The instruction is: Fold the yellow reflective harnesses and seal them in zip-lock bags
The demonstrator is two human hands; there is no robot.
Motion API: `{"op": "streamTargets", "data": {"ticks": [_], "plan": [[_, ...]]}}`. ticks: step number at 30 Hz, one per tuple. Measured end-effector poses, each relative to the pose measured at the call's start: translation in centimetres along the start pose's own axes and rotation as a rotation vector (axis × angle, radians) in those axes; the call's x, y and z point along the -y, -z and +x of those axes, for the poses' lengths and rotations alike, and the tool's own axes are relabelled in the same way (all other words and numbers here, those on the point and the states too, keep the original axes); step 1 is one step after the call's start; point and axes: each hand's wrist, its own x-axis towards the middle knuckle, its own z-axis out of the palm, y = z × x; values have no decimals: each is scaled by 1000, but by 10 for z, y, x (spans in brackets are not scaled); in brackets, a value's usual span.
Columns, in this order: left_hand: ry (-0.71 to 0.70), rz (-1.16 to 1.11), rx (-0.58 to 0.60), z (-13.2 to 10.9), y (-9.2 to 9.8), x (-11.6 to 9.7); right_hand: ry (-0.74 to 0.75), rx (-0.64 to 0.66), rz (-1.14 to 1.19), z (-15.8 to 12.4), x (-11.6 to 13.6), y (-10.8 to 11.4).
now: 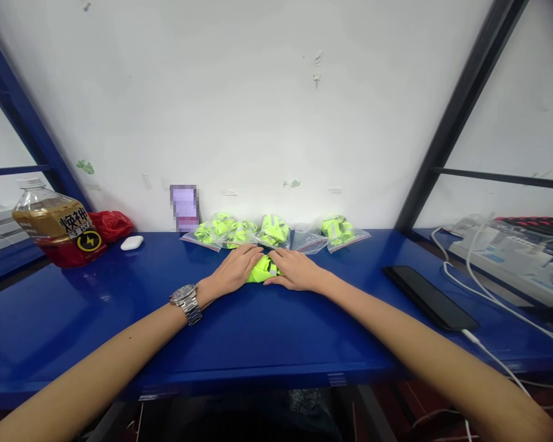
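Note:
A bundle of neon yellow fabric (260,272) with grey and black strips lies on the blue table (276,331) between my hands. My left hand (233,269), with a metal watch on the wrist, grips its left side. On its right side my right hand (297,270) is closed around the fabric. Just behind the hands, similar neon bundles sit in clear zip bags: several at the left, one (274,230) in the middle and one (338,228) at the right. A flat clear bag (308,242) lies between the last two.
A large drink bottle (58,227), a red plastic bag (113,226) and a white case (132,243) stand or lie at the left. A blurred upright phone (185,207) leans on the wall. At the right are a black phone (428,298) on a cable and power strips (511,255).

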Motion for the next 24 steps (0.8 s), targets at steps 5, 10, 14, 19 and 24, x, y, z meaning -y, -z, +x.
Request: {"op": "streamTargets", "data": {"ticks": [5, 10, 14, 19, 24], "plan": [[1, -31, 203, -14, 3, 1, 42, 10, 57, 2, -7, -2], [-22, -44, 189, -16, 3, 0, 1, -84, 225, -3, -9, -9], [-53, -89, 128, -15, 7, 3, -44, -240, 501, -2, -8, -14], [-70, -186, 24, -12, 13, -3, -225, -403, 836, 2, -2, -17], [63, -252, -157, -7, 7, -23, -389, -597, 846, 2, 8, -15]]}}
